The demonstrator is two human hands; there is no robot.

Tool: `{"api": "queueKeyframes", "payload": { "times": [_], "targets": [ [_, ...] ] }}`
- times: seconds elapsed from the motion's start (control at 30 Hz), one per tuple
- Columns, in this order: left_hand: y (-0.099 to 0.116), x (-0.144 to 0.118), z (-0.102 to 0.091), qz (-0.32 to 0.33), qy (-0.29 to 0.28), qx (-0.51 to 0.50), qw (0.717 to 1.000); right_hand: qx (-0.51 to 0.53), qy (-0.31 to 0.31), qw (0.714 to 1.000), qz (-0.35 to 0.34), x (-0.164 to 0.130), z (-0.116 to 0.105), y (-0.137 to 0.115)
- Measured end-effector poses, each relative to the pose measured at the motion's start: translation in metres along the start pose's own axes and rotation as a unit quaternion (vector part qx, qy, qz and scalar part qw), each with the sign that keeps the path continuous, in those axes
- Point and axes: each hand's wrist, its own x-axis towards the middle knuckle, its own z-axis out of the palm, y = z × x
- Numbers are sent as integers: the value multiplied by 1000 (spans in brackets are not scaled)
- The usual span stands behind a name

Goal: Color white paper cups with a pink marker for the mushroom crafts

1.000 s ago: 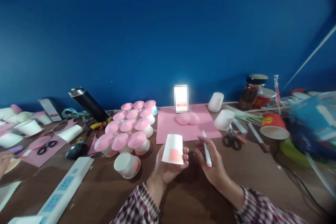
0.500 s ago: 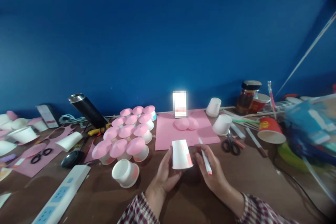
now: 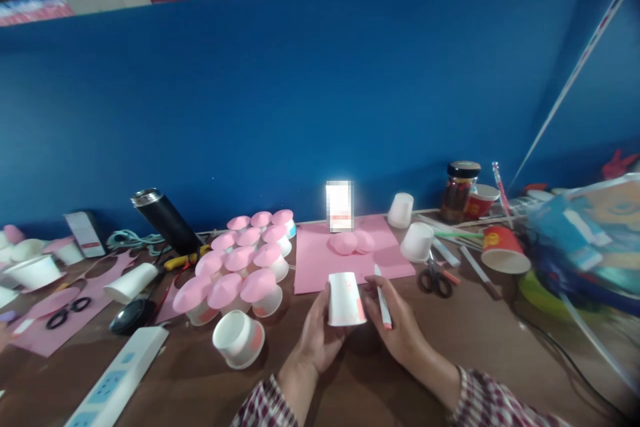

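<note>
Fingers of the left hand (image 3: 320, 333) grip an inverted paper cup (image 3: 345, 299); right hand (image 3: 395, 327), just beside it, pinches a marker (image 3: 383, 305) lying parallel to the cup's wall.

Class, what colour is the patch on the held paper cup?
Pink on the white paper cup, seen in the head view.

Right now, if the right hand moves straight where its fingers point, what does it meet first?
Probably the white paper cup held by the left hand: the right hand, gripping a marker, points there; its fingertips seem almost touching.
</note>
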Motion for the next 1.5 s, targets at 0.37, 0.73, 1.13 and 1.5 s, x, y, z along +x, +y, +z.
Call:
{"api": "queueKeyframes", "payload": {
  "times": [0.37,0.73,1.13,1.5],
  "targets": [
    [-2,0,0,16,-29,15,999,-28,11,999,-32,1,3,-4],
    [-3,1,-2,29,-21,25,999,-29,10,998,-57,0,4,-11],
    [-4,1,-4,52,-28,30,998,-9,1,998,-55,-2,7,-12],
    [-2,3,-4,34,-13,5,999,-1,-6,999,-46,-1,9,-13]
  ]
}}
